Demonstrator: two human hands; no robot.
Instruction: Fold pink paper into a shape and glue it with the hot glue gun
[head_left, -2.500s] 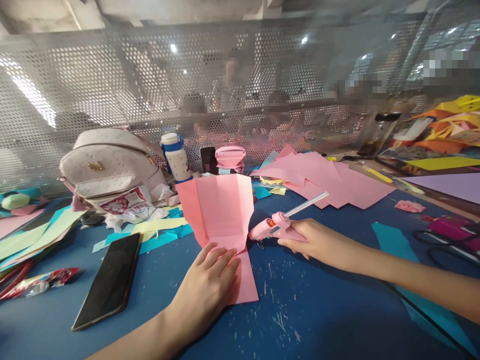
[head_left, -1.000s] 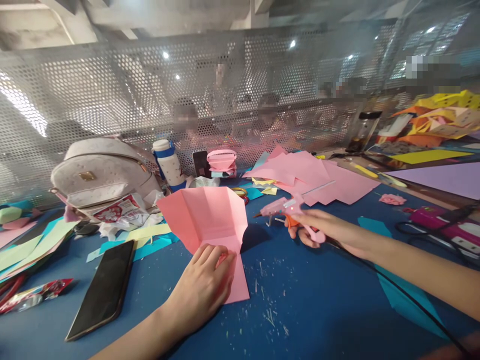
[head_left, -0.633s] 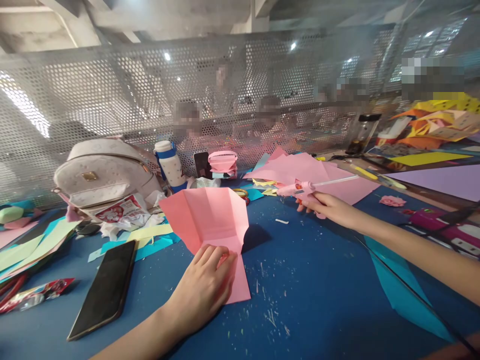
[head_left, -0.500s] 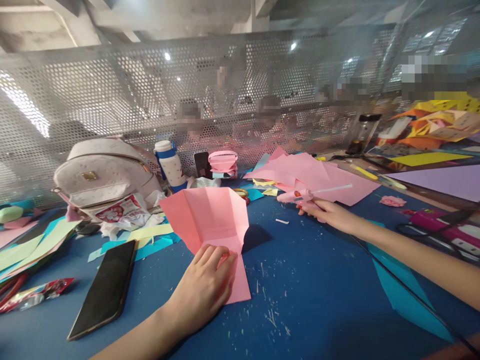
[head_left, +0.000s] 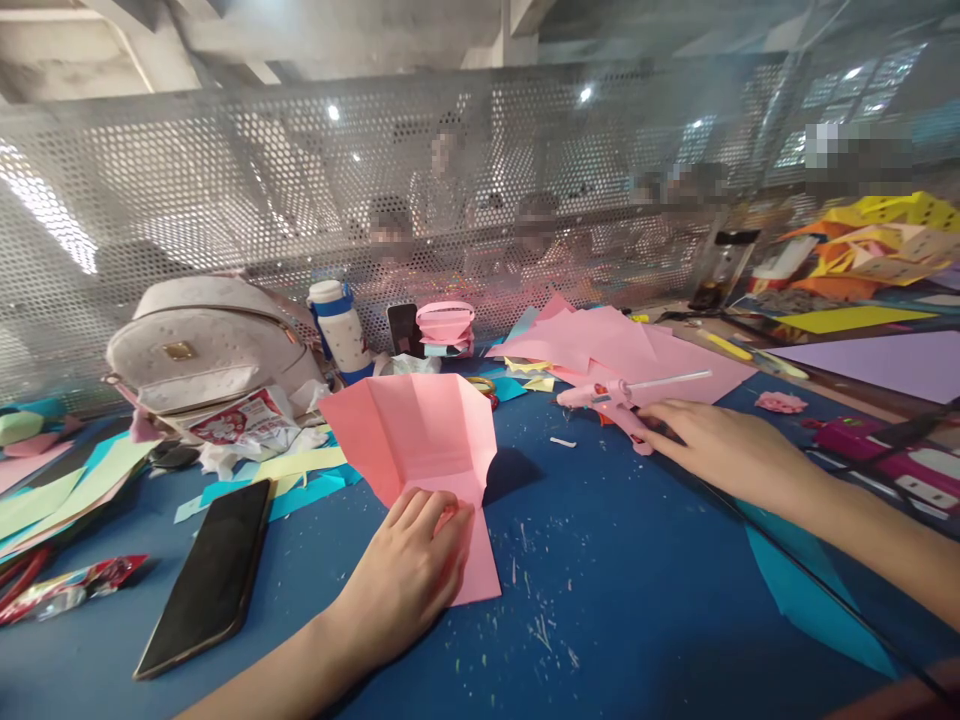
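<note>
My left hand [head_left: 412, 550] rests on the blue tabletop, fingers curled over the lower flap of a folded pink paper [head_left: 439, 430]. The creased upper panels of that paper stand up, and its flat strip reaches toward me past my thumb. To the right, a pink glue gun [head_left: 611, 400] points left, with a clear glue stick [head_left: 667, 381] out of its back end. My right hand [head_left: 709, 445] is just behind the glue gun's handle, fingers loosely bent and apart, the handle uncovered. Whether a fingertip still touches it is hard to see.
A black phone [head_left: 210, 580] lies left of my left hand. Behind are a white backpack [head_left: 210, 350], a bottle [head_left: 341, 330] and pink paper sheets [head_left: 600, 345]. A dark cord [head_left: 810, 575] crosses blue paper at right, near a magenta power strip [head_left: 885, 450].
My right hand has loosened from the glue gun's handle and drawn back to the right. The glue gun stays nearly in place. My left hand and the folded paper have not moved.
</note>
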